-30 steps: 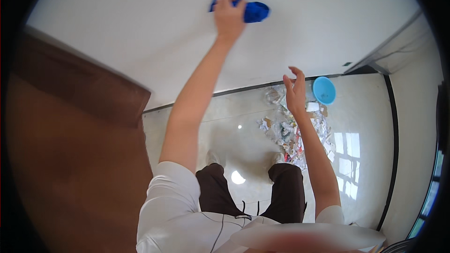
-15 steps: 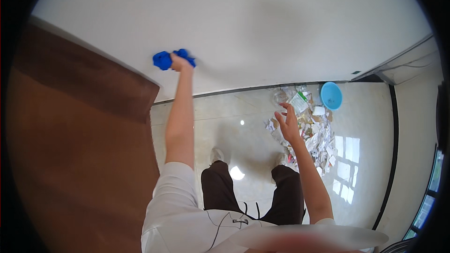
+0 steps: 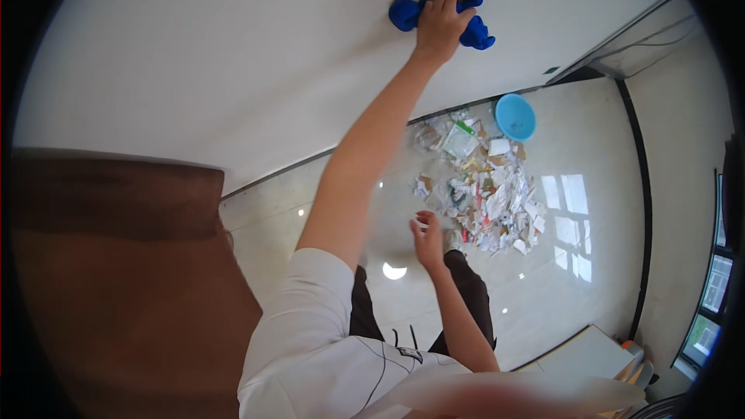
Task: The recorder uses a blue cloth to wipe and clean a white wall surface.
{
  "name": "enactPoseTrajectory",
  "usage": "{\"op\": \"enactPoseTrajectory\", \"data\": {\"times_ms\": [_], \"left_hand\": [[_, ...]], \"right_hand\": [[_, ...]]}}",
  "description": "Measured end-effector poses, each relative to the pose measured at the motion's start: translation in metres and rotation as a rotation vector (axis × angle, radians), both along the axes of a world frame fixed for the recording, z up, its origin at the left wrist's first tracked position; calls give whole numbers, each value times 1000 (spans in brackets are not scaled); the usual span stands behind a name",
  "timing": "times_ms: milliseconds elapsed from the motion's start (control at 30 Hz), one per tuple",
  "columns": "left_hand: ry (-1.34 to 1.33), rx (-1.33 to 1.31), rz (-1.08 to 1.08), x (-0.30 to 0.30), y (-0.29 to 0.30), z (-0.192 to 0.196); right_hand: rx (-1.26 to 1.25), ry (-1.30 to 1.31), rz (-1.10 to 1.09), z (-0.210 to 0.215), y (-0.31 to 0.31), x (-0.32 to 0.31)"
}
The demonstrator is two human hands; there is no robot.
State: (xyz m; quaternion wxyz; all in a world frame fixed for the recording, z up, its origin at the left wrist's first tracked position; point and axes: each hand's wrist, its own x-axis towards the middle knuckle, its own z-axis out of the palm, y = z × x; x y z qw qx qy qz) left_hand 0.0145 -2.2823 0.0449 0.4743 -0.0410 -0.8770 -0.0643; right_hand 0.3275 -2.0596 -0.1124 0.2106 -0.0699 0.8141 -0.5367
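Observation:
My left arm reaches up and forward to the white wall point(image 3: 256, 54). At its end my left hand point(image 3: 442, 27) is closed on a bunched blue cloth point(image 3: 470, 31), pressing it against the wall. Folds of the cloth stick out on both sides of the fingers. Lower down, my right hand point(image 3: 427, 240) hangs in the air in front of my body, above the floor. It holds nothing; its fingers are loosely bent, with a gap between thumb and fingers.
Scrap paper and packaging point(image 3: 497, 194) lie heaped on the glossy tiled floor point(image 3: 590, 155), close to my shoe. A light blue basin point(image 3: 515, 116) stands behind the heap by the wall. Brown covering point(image 3: 132, 287) fills the left side. A window point(image 3: 710, 287) is far right.
My left hand has swept the blue cloth right and upward along the wall. My right hand has come left and down, its fingers more bent. The view has turned toward the right.

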Motion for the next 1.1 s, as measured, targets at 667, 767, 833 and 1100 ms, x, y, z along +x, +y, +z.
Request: {"op": "enactPoseTrajectory", "data": {"times_ms": [667, 767, 833, 1100], "left_hand": [[1050, 1163, 435, 304, -305, -112], [1074, 550, 738, 295, -335, -130], [1158, 898, 129, 216, -241, -123], [46, -344, 109, 79, -84, -94]], "right_hand": [[378, 166, -79, -17, 141, -5], [122, 113, 109, -45, 75, -14], [77, 167, 173, -91, 53, -31], [31, 236, 490, -190, -91, -48]]}}
